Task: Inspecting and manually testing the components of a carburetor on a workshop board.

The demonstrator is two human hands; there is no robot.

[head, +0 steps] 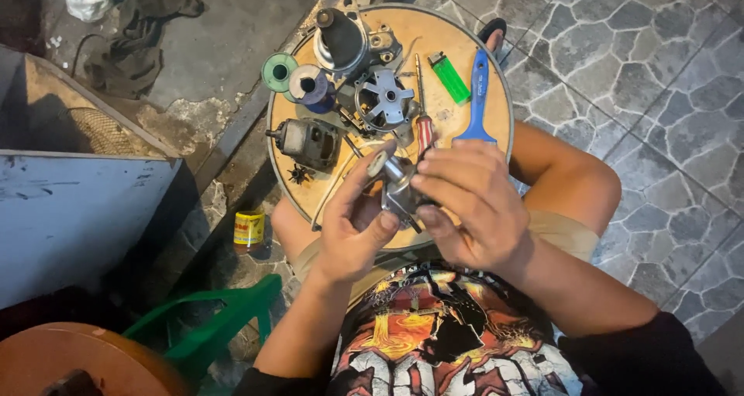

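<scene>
Nearest to us, at six o'clock, we are seeing the person's black printed shirt, and just above it both forearms are rising toward the middle of the view. Beyond the knees, the round wooden tabletop is filling the twelve o'clock half, with grey stone paving spreading out at three o'clock and a green plastic chair sitting at eight o'clock.

We are watching the left hand and the right hand working close together, both clamped on one small metal motor part held just above the near edge of the tabletop. The left fingers are curling round it from the seven o'clock side, thumb on top; the right fingers are pinching it from the three o'clock side. Its long axis is running roughly from eleven o'clock down to five o'clock, and neither hand is sitting clearly nearer than the other.

On the tabletop, going down in size: a dark cone-shaped housing at twelve o'clock, a grey motor body at ten o'clock, a metal finned rotor, a blue-handled brush at one o'clock, a wire spool touching a green reel, a red-handled screwdriver, and a green lighter. A small yellow tin is standing on the ground at nine o'clock.
</scene>
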